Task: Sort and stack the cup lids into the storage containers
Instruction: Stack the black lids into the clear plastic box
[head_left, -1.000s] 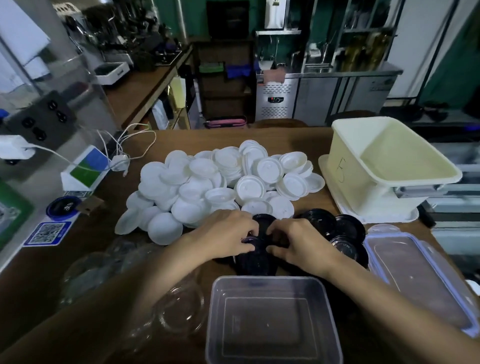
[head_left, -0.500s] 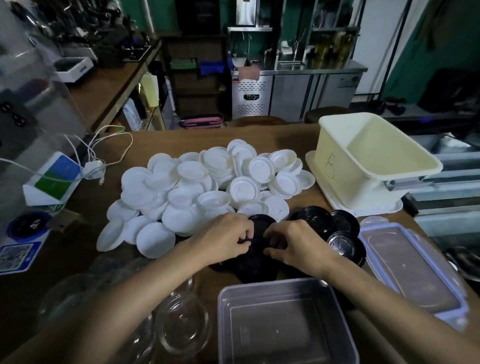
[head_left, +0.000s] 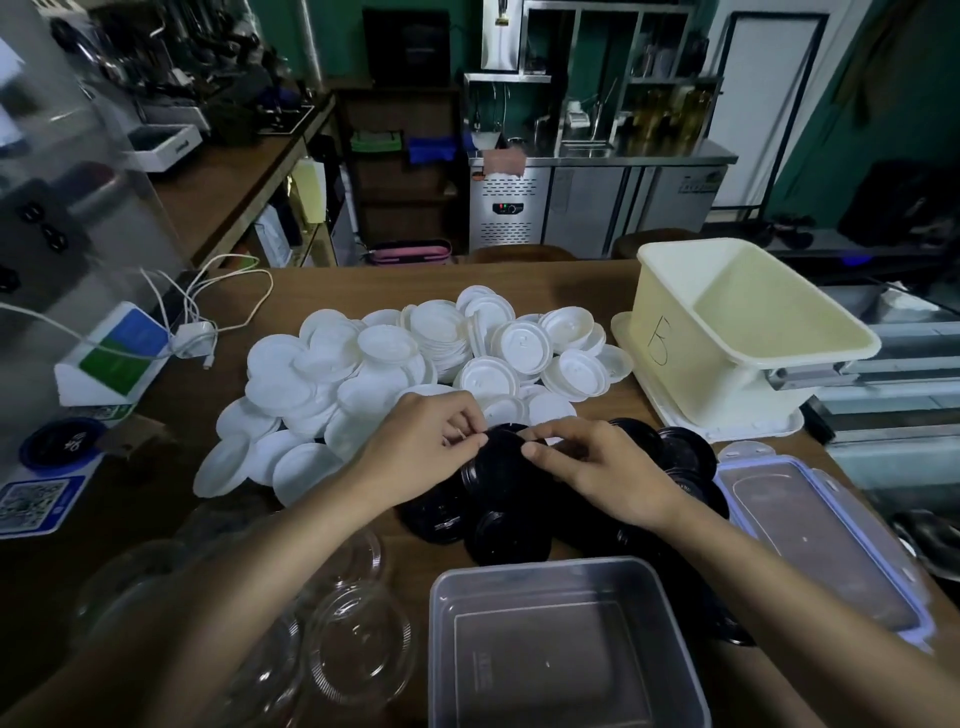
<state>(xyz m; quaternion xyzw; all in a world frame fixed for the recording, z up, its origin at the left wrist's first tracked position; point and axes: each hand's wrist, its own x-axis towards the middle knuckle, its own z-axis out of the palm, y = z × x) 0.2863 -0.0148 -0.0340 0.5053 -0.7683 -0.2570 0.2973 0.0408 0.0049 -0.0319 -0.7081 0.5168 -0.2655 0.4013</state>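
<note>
A black cup lid (head_left: 497, 462) is raised a little above a heap of black lids (head_left: 506, 535) in the middle of the wooden counter. My left hand (head_left: 421, 447) pinches its left rim and my right hand (head_left: 597, 467) holds its right rim with curled fingers. Behind them lies a big pile of white lids (head_left: 395, 364). Several clear lids (head_left: 353, 644) lie at the lower left. A clear plastic container (head_left: 561, 644) stands empty close to me.
A cream tub (head_left: 737, 332) stands on its lid at the right. A blue-rimmed container lid (head_left: 815, 540) lies flat at the right edge. White charger cables (head_left: 208, 312) and a small card stand (head_left: 114, 353) sit at the left. A steel counter is behind.
Both hands have lifted the black lid slightly off the heap and their fingers have shifted along its rim. The camera has tilted and moved a little.
</note>
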